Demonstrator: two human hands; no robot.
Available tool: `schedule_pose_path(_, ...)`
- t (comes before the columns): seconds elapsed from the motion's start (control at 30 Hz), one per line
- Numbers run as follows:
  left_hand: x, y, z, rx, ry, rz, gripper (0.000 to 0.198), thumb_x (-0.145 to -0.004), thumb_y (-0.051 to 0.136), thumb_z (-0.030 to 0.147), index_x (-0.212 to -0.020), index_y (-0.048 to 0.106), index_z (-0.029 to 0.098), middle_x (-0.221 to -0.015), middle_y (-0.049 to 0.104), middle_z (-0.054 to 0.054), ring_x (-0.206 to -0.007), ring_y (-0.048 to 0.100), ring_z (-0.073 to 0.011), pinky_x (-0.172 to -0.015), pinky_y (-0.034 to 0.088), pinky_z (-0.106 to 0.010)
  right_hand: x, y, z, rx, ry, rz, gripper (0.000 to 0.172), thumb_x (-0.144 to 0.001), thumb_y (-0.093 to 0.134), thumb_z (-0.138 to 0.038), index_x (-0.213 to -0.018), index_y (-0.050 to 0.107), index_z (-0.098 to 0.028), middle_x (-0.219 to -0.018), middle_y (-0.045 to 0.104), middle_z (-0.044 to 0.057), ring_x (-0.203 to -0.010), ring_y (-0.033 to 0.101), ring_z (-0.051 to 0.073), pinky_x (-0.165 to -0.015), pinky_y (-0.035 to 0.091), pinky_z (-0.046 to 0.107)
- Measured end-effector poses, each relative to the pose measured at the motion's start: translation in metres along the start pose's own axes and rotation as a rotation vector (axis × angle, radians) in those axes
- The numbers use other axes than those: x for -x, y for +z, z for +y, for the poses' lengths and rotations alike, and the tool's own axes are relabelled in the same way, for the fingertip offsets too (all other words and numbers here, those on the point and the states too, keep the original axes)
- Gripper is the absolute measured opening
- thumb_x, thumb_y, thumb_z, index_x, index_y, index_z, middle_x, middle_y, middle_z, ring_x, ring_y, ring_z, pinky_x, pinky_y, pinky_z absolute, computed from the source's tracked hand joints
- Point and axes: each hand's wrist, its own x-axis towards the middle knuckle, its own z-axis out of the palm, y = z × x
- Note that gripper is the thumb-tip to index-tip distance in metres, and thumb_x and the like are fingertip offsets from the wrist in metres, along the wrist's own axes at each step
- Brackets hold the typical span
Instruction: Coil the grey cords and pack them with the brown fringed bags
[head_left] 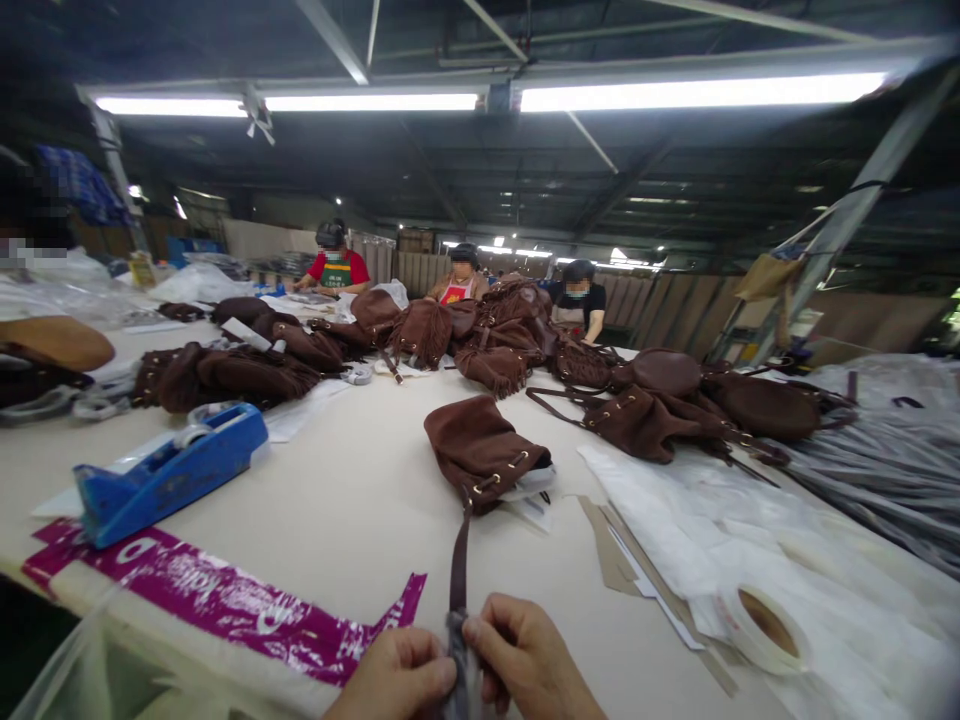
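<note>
A brown suede drawstring bag (480, 450) lies on the pale table (360, 500) in front of me. Its dark strap (458, 560) runs from the bag toward me. At the bottom edge my left hand (397, 678) and my right hand (525, 660) both pinch the near end of that strap, fingers closed on it. White paper sticks out of the bag's mouth on its right side.
A blue tape dispenser (169, 475) sits at the left above a magenta printed plastic strip (225, 600). A tape roll (761, 625) lies on white sheets at the right. Several brown bags (487, 340) are heaped across the far table, where three people work.
</note>
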Motion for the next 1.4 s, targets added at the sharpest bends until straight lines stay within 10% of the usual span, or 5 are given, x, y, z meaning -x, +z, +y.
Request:
schedule_pose_path(0.57,-0.001,0.012,0.023,0.0,-0.008,0.142,0.047,-0.065,0.072,0.057,-0.081,0.053,0.016,-0.07,0.068,-0.007,-0.062,0.067,-0.02,-0.051,0.046,-0.024,-0.013,-0.002,-0.001,0.056,-0.066,0.027,0.051,-0.072,0.057,-0.067,-0.057,0.041,-0.021,-0.047,0.042,-0.006,-0.039,0.039,0.008,-0.038,0.028,0.021)
schedule_pose_path(0.8,-0.036,0.001,0.021,-0.118,0.033,0.254,0.056,-0.045,0.076,0.059,-0.064,0.041,0.02,-0.052,0.058,0.0,-0.045,0.057,-0.0156,-0.04,0.041,-0.022,-0.024,-0.006,0.001,0.179,-0.112,0.073,0.044,-0.076,0.052,-0.058,-0.056,0.04,-0.022,-0.048,0.042,-0.005,-0.042,0.042,0.01,-0.039,0.031,0.021)
schedule_pose_path(1.4,-0.111,0.01,0.067,-0.064,0.062,0.278,0.02,-0.075,0.061,0.022,-0.063,0.045,0.019,-0.047,0.055,0.003,-0.042,0.055,-0.0131,-0.042,0.042,-0.02,-0.101,-0.038,-0.019,0.455,-0.197,0.286,0.033,-0.082,0.048,-0.038,-0.054,0.043,-0.022,-0.045,0.049,-0.004,-0.041,0.052,0.013,-0.045,0.036,0.023)
